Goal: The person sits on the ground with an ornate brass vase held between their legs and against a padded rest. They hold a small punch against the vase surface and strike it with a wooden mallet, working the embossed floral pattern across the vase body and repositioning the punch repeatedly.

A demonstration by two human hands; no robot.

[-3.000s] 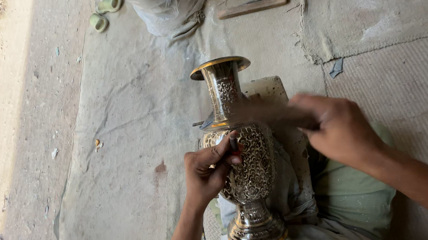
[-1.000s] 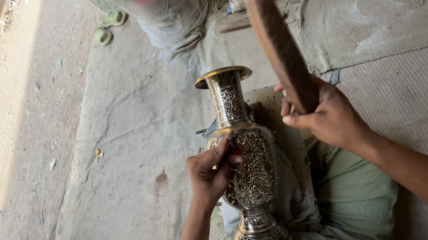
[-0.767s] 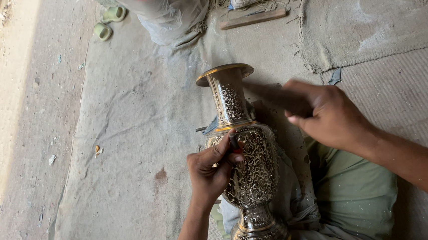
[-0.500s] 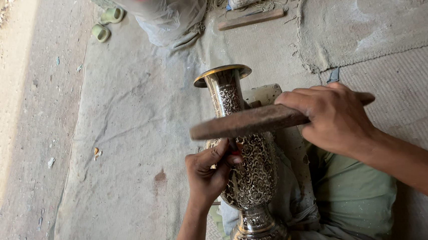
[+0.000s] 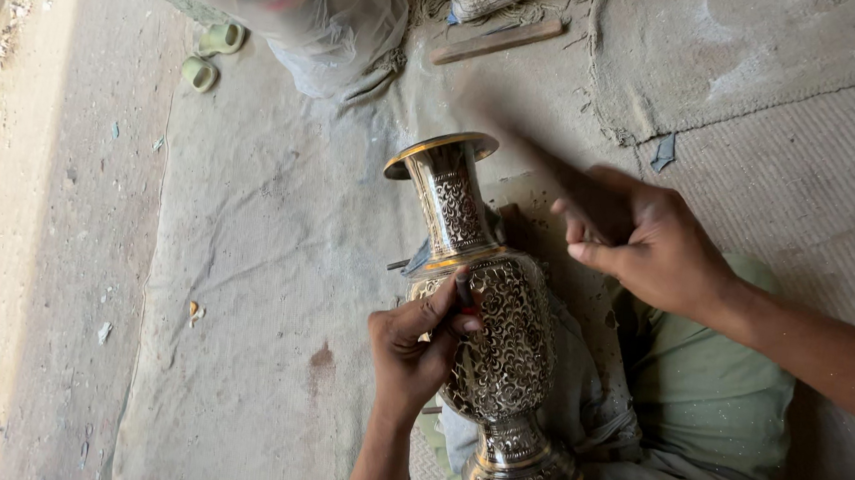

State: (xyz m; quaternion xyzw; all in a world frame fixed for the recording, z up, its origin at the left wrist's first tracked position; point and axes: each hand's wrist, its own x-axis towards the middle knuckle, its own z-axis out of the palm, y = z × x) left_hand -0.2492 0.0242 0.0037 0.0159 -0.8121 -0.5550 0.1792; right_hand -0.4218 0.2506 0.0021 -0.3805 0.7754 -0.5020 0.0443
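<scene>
An engraved brass vase [image 5: 505, 351] with a gold rim lies tilted across my lap, mouth pointing away. My left hand [image 5: 409, 359] rests against its shoulder and pinches a small metal chisel [image 5: 464, 291], whose tip touches the carved surface. My right hand [image 5: 648, 247] hovers to the right of the vase's neck, closed around a wooden stick [image 5: 528, 162]. The stick is blurred by motion and points up and to the left, away from the vase.
A green cloth [image 5: 713, 385] covers my lap under the vase. Beyond lie a plastic-wrapped bundle [image 5: 293, 15], a pair of green sandals [image 5: 210, 54], a wooden strip [image 5: 499, 41] and a coarse mat [image 5: 762, 53]. Dusty sacking [image 5: 256, 258] covers the floor at left.
Half a second ago the wooden stick lay down across the vase at the chisel. Now my right hand has swung it back up. The left hand and vase have stayed in place.
</scene>
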